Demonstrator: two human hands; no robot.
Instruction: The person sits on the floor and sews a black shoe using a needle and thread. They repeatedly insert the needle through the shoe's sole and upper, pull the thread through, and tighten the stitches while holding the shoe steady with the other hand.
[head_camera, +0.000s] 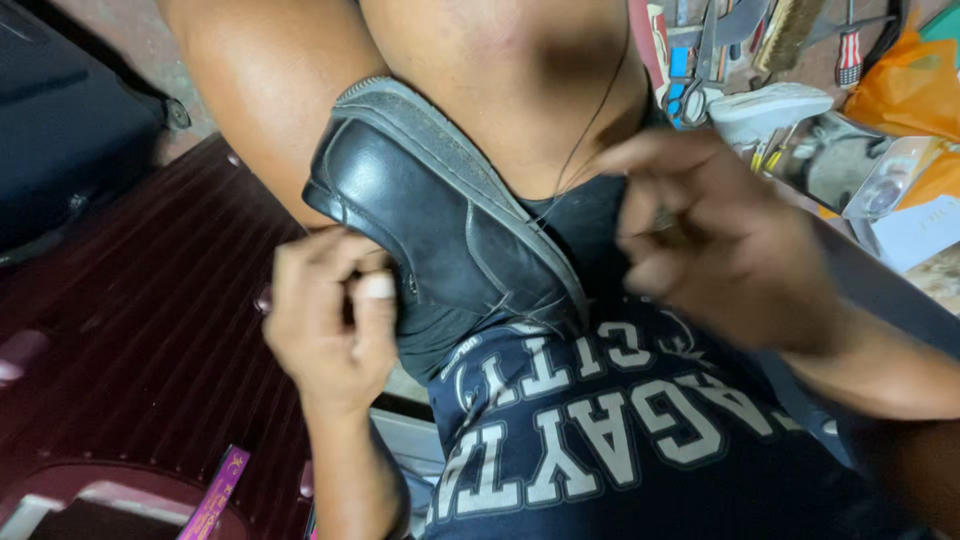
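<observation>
A black leather shoe (440, 215) with a grey sole lies wedged between my thighs, toe toward my dark printed shirt (600, 440). My left hand (330, 315) grips the shoe's side near its opening, thumb pressed against the leather. My right hand (715, 235) hovers at the shoe's right, fingers pinched together, blurred; a thin dark thread (590, 125) runs up from the shoe past that hand. Whether the fingers hold the thread or a needle cannot be told.
A dark red ribbed plastic surface (150, 330) lies at the left. Tools, scissors (685, 95), a brush, a white shoe sole (770, 105) and an orange bag (905, 90) crowd the floor at the upper right. A black case (60, 130) sits upper left.
</observation>
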